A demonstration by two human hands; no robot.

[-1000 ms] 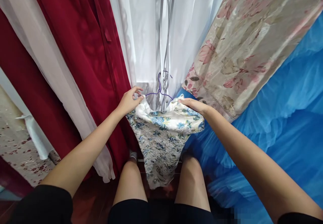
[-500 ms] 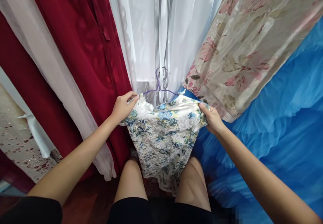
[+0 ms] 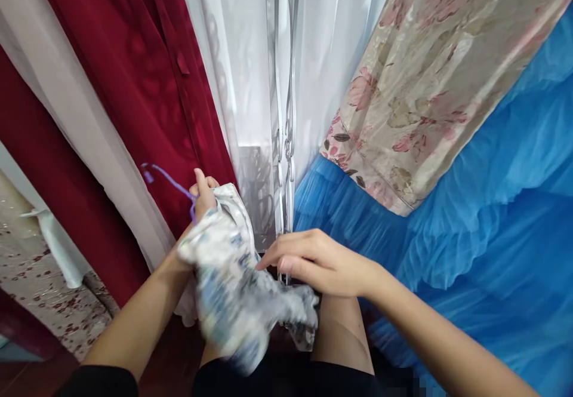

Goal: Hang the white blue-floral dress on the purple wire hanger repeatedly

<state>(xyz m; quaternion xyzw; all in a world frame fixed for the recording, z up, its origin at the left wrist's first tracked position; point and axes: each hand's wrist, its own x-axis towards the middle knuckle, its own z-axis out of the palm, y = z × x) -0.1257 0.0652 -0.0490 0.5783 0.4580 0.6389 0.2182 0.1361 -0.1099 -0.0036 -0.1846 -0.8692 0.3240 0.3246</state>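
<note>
My left hand (image 3: 205, 197) is closed at the neck of a thin purple clothes hanger (image 3: 168, 179), whose hook points up and left. From that hanger droops a white short-sleeved floral top (image 3: 224, 289) with blue and yellow-green flowers, tilted and blurred by motion. Its lower part swings across my lap toward the right. My right hand (image 3: 322, 262) is beside the fabric, fingers stretched out and thumb a little apart, gripping nothing. The fingertips reach the edge of the top; whether they touch it I cannot tell.
Long garments hang all around: dark red cloth (image 3: 129, 80) on the left, white cloth (image 3: 246, 74) with ribbons ahead, a beige floral dress (image 3: 416, 104) and blue tulle (image 3: 505, 254) on the right. My bare knee (image 3: 342, 325) is below my right hand.
The top was spread upright between both hands. It has turned and swung down to the left with its hanger. My right hand has let go and moved inward and lower.
</note>
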